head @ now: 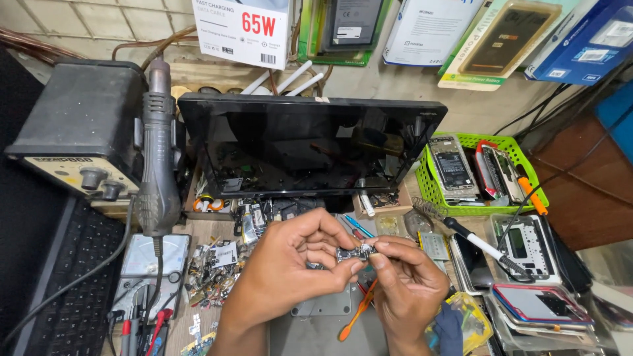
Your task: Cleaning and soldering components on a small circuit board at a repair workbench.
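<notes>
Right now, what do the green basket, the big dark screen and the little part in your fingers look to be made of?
The green basket looks like moulded plastic: bright, matte, with slotted walls. The dark screen seems glossy glass, since it mirrors the clutter below. The small part, pinched between left hand and right hand, looks like a circuit board, dark with tiny metallic bits; too small to be sure.

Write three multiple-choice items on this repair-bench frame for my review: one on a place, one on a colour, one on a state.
1. Where is the small circuit board?
A. In the green basket
B. Between the fingertips of both hands
C. On the keyboard

2. What colour is the basket of opened phones?
A. Green
B. Red
C. Black

3. What state is the tablet screen in?
A. Lit
B. Dark
C. Covered by cloth

Answers: B, the left hand and right hand pinch it over the bench; A, its mesh wall is bright green; B, the glass only mirrors the clutter.
</notes>
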